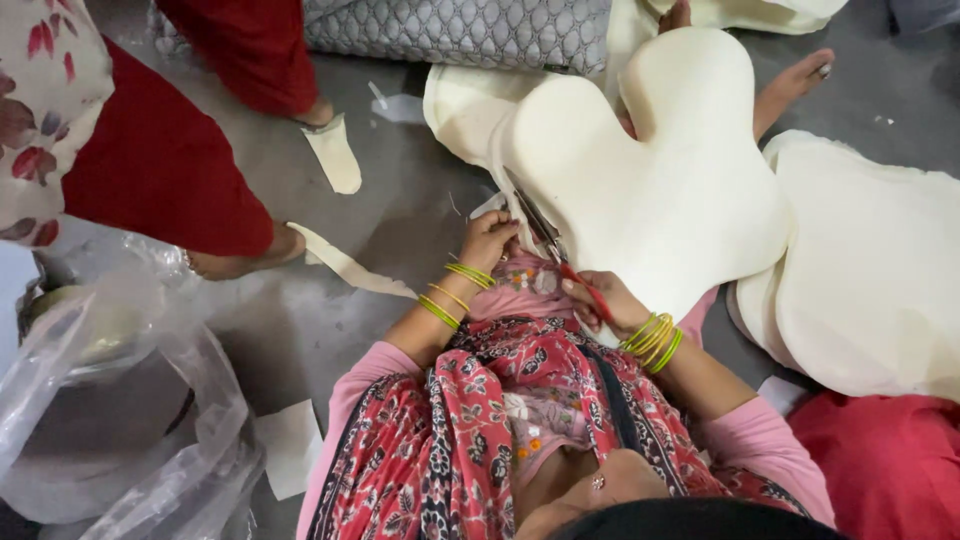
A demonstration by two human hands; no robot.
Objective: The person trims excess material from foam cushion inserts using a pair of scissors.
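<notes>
Left hand: the left hand [487, 238] is sitting just left of the frame's centre, its fingers curling closed around the edge of the cream foam piece [660, 190], pinching it where the cut is running.
Right hand: the right hand [603, 300] is lying just right of centre and slightly lower, fingers closing through the red handles of the scissors [560, 255] and gripping them.
Scissors: the dark blades are pointing toward the upper left, lying against the foam's edge between the two hands; how wide the blades are standing is hard to tell, since they are thin and partly hidden.
Foam piece: it is spreading from the centre toward the upper right of the frame, lobed in outline, its lower edge resting over the person's lap.
Bangles: green and yellow bangles [455, 290] are circling both wrists.
Second foam sheet: another cream sheet [870, 270] is lying at the right, tucked partly under the first.
Offcuts: a narrow foam strip [345, 265] is trailing across the grey floor [400, 215] left of centre.
Plastic bag: a clear plastic bag [120, 420] is crumpling at the lower left.
Neighbour: a person's bare foot [240, 260] and red garment are showing at the upper left.
</notes>
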